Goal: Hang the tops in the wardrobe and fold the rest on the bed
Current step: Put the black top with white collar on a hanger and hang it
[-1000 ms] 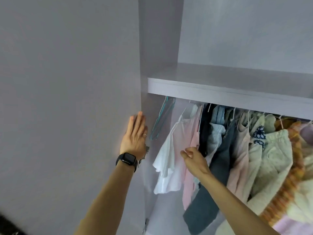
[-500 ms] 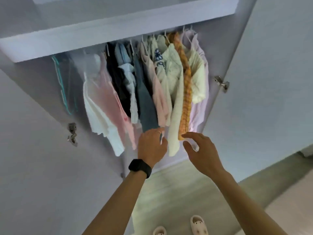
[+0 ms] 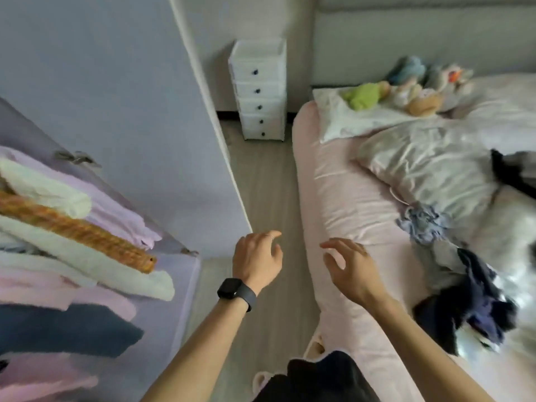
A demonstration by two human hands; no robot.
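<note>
- I am watching the left hand (image 3: pixel 256 258) hovering over the floor (image 3: pixel 266 184), its fingers loosely spread and slightly bent, holding nothing. A black watch (image 3: pixel 236 293) is sitting on its wrist and a thin ring (image 3: pixel 271 236) is showing on one finger.
- The right hand (image 3: pixel 351 269) is hanging just beside it, over the near edge of the bed (image 3: pixel 333 198). Its fingers are fanning wide, empty, and touching nothing that I am able to make out.
- The hung tops (image 3: pixel 87 256) are crowding the wardrobe (image 3: pixel 174 309) to the left of the left hand. White, lilac, pink and dark ones are showing, with an orange knitted top (image 3: pixel 78 229) lying among them.
- The open wardrobe door (image 3: pixel 116 111) is standing beyond the left hand, its lower corner ending just past the fingertips.
- The loose clothes (image 3: pixel 452 271) are lying in a rumpled pile on the bed to the right of the right hand, apart from it. The pale blue pieces are lying further off and the dark navy ones nearer me.
- Beyond the right hand a grey duvet (image 3: pixel 429 163) is bunching on the bed, and further on a pillow (image 3: pixel 342 120) is carrying plush toys (image 3: pixel 406 91).
- A white drawer unit (image 3: pixel 259 88) is standing on the floor far beyond both hands, between the door and the bed.
</note>
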